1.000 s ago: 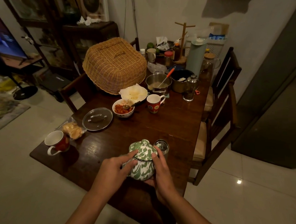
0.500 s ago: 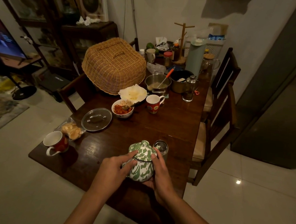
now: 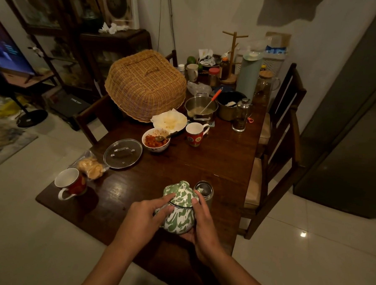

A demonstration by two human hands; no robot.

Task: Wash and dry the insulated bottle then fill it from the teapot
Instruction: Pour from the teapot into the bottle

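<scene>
I can read nothing for certain from here. A short line of white letters stands on the dark flat machine (image 3: 74,102) on the floor beyond the counter's left edge, but it is too small and soft for me to spell out. The screen (image 3: 6,54) at the far left shows pale blurred lines. The blue packet (image 3: 275,50) past the counter's far right corner carries print that I cannot make out.

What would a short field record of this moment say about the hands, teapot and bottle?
left hand: grips green-and-white marbled enamel teapot, forefinger on its lid
right hand: cups the teapot's other side, fingertips on the lid
teapot: upright, lid on; unclear whether it rests on the dark wooden table
steel insulated bottle: uncapped, upright, just behind the teapot
pouring: not yet begun
</scene>
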